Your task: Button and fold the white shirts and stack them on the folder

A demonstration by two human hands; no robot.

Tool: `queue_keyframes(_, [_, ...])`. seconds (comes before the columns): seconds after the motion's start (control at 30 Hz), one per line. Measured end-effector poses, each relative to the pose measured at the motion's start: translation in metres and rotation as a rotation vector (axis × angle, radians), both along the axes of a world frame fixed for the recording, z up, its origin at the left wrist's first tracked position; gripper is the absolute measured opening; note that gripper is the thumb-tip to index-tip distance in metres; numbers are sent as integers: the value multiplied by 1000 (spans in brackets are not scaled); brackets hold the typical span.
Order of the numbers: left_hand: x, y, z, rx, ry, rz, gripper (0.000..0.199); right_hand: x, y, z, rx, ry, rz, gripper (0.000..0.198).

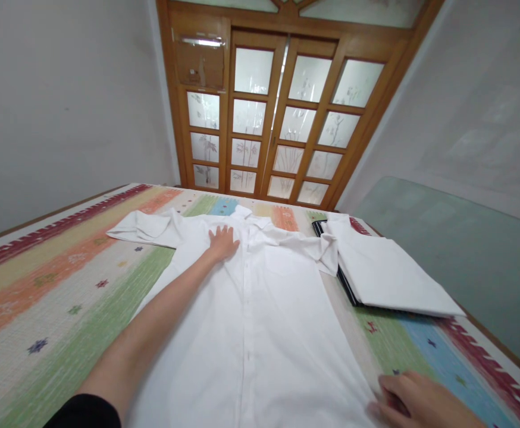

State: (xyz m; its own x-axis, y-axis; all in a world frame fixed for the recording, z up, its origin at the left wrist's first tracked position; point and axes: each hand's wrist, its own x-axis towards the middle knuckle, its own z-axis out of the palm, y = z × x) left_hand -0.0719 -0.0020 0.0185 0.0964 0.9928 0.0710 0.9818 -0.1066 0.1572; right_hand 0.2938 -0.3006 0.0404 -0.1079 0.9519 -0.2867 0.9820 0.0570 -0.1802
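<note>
A white short-sleeved button-up shirt (pixel 269 321) lies spread front side up, its collar at the far end and its button placket running down the middle. My left hand (pixel 224 242) rests flat on its upper chest, left of the placket, with the fingers spread. At the lower right, my right hand (pixel 425 401) is beside the shirt's right edge. Its fingers are loosely bent, and a gap shows between thumb and forefinger. The thumb tip meets the shirt's edge; no cloth is visibly gripped. The shirt's lower end runs out of view.
Folded white clothing (pixel 389 270) lies on a dark striped piece (pixel 347 285) to the right. Underneath everything is a colourful striped cloth (pixel 103 297). A pale green panel (pixel 456 238) stands along the right side. Wooden glazed doors (pixel 266 113) are beyond the far edge.
</note>
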Motion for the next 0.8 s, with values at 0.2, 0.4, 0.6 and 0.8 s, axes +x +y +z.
queue_keyframes(0.2, [10,7,-14,55,-22,-154,49,-84,99,61,133,161,302,35])
queue_keyframes(0.4, [8,10,-23,70,-2,-156,52,-146,224,41,458,257,377,12])
queue_keyframes(0.6, [6,11,-21,66,-4,-194,53,-180,330,4,566,243,286,17])
queue_keyframes(0.8, [5,12,-24,78,-26,-197,51,-207,373,-22,490,207,207,31])
